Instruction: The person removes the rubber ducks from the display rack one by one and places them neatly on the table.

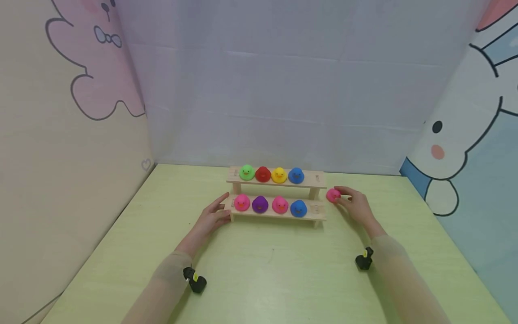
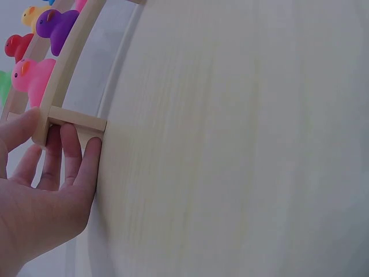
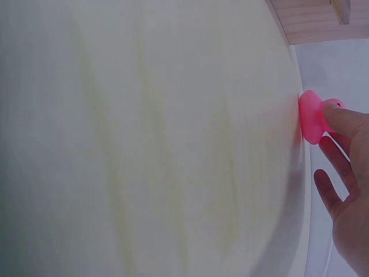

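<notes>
A two-tier wooden rack (image 1: 317,210) stands toward the back of the table with rubber ducks on both steps. On the upper step sit a green duck (image 1: 247,172), a red duck (image 1: 263,174), a yellow duck (image 1: 279,175) and a blue duck (image 1: 296,175). The lower step bears a pink duck (image 1: 241,202), a purple duck (image 1: 260,204), a second pink one and another blue one. My left hand (image 1: 211,218) holds the rack's left end, thumb above the lower plank, fingers below. Right of the rack, my right hand (image 1: 358,209) pinches a pink duck (image 3: 312,118) by its head, base at the tabletop.
The pale yellow-green table (image 1: 259,270) extends around the rack. A grey-white cloth (image 1: 279,90) hangs behind its back edge, and cartoon-printed panels stand at both sides. Black wrist cameras (image 1: 195,281) are strapped to both sleeves.
</notes>
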A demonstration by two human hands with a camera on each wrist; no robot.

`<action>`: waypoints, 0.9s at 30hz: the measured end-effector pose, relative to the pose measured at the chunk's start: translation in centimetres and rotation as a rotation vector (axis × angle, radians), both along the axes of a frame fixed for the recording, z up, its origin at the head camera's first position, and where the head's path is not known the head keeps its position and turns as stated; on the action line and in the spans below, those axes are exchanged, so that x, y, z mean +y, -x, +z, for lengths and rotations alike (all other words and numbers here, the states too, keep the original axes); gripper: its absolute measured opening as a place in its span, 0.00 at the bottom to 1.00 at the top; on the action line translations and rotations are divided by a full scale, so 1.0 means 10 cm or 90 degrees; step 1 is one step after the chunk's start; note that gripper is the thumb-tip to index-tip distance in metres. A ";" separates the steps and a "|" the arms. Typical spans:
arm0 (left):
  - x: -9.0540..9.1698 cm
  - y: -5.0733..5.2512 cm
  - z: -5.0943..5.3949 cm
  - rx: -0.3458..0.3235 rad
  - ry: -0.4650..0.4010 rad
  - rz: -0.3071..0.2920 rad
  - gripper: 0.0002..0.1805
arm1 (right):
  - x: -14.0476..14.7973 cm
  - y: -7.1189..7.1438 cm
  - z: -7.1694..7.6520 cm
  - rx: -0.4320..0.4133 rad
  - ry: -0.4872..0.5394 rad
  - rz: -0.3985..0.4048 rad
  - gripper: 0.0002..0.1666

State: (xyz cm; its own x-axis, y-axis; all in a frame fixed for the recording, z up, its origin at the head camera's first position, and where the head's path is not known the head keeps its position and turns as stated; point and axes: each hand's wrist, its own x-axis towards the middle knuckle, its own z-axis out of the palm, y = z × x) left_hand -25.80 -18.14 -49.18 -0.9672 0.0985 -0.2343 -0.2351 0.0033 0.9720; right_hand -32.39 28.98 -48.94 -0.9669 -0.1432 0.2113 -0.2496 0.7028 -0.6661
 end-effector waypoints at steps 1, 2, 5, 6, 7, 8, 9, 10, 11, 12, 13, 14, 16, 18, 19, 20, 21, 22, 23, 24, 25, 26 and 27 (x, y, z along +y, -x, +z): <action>0.00 0.00 0.00 0.001 0.001 -0.001 0.35 | 0.00 0.00 0.00 -0.001 -0.002 0.000 0.26; 0.00 0.00 0.00 0.000 -0.002 0.000 0.35 | 0.00 0.00 0.00 0.000 -0.004 0.000 0.26; 0.01 0.00 0.00 0.000 -0.005 -0.001 0.35 | 0.00 0.00 0.00 0.002 -0.007 0.002 0.26; 0.01 0.00 0.00 0.001 -0.006 -0.002 0.35 | 0.00 0.00 0.00 0.005 -0.008 0.003 0.26; 0.01 0.00 0.00 0.002 -0.006 -0.003 0.35 | 0.00 0.00 0.00 0.007 -0.009 0.004 0.26; 0.01 -0.01 0.00 0.003 -0.006 -0.003 0.35 | 0.00 0.00 0.00 0.007 -0.009 0.004 0.26; 0.01 -0.01 0.00 0.002 -0.005 -0.002 0.35 | 0.00 0.00 0.00 0.006 -0.007 0.005 0.27; 0.01 -0.01 0.01 0.001 -0.004 -0.001 0.35 | 0.00 0.00 0.00 0.005 -0.007 0.005 0.28; 0.01 -0.01 0.00 0.000 -0.002 -0.002 0.35 | 0.00 0.00 0.01 0.003 -0.006 0.004 0.29; 0.01 -0.01 0.00 0.001 -0.001 -0.003 0.35 | 0.00 0.00 0.01 0.002 -0.004 0.004 0.30; 0.01 -0.01 0.00 0.000 -0.003 -0.001 0.35 | 0.00 0.00 0.01 0.000 -0.001 0.003 0.31; 0.01 0.00 0.01 -0.001 -0.003 -0.001 0.35 | 0.00 -0.01 0.02 -0.003 0.002 0.003 0.32; 0.01 0.00 0.01 -0.002 -0.008 0.000 0.35 | 0.01 -0.01 0.03 -0.003 0.002 0.005 0.34; 0.01 0.01 0.00 -0.001 -0.011 0.000 0.35 | 0.02 -0.01 0.04 -0.001 0.002 0.006 0.35; 0.01 0.01 0.00 -0.003 -0.015 0.003 0.35 | 0.02 -0.01 0.04 -0.001 0.000 0.007 0.35; 0.01 0.01 0.00 -0.004 -0.014 0.003 0.35 | 0.03 -0.02 0.04 -0.001 -0.002 0.007 0.35; 0.01 0.01 0.00 -0.005 -0.016 0.004 0.35 | 0.03 -0.02 0.05 -0.001 -0.003 0.007 0.35; 0.01 0.02 0.00 -0.002 -0.016 0.002 0.35 | 0.03 -0.02 0.05 -0.002 -0.002 0.006 0.36; 0.01 0.01 0.00 -0.003 -0.017 0.002 0.35 | 0.04 -0.02 0.05 -0.003 -0.004 0.006 0.36; 0.01 0.01 0.00 -0.004 -0.018 0.002 0.35 | 0.04 -0.02 0.05 -0.004 -0.006 0.005 0.36; 0.01 0.01 0.00 -0.004 -0.019 0.002 0.35 | 0.04 -0.02 0.05 -0.004 -0.009 0.005 0.36; 0.01 0.01 0.00 -0.005 -0.020 0.002 0.35 | 0.05 -0.02 0.06 -0.004 -0.010 0.004 0.36; 0.01 0.01 0.00 -0.004 -0.021 0.001 0.36 | 0.05 -0.02 0.06 -0.004 -0.014 0.003 0.35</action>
